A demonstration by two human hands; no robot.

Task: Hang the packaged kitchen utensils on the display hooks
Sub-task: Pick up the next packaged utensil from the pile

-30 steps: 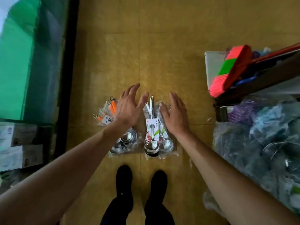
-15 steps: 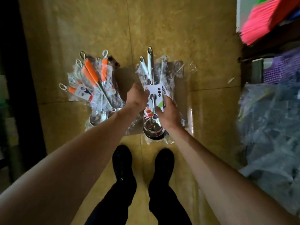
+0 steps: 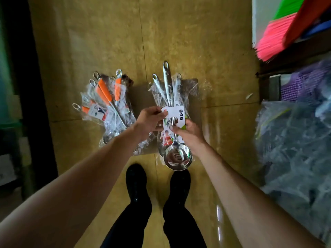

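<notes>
Head view: my left hand [image 3: 149, 120] pinches the steel ladle [image 3: 177, 158] by its card label [image 3: 174, 114]; my right hand [image 3: 190, 135] grips the other edge, over the wrapped pile [image 3: 188, 90] on the floor [image 3: 179, 24]. I would lift one package only, keeping its handle loop [image 3: 166, 64] free.

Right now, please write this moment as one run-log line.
stage: pickup | left hand: pinches ladle card | right hand: grips steel ladle | orange-handled packs: on floor | hooks: not in view

The white card [image 3: 174, 112] on the packaged ladle [image 3: 177, 159] bears print too small to read
</notes>
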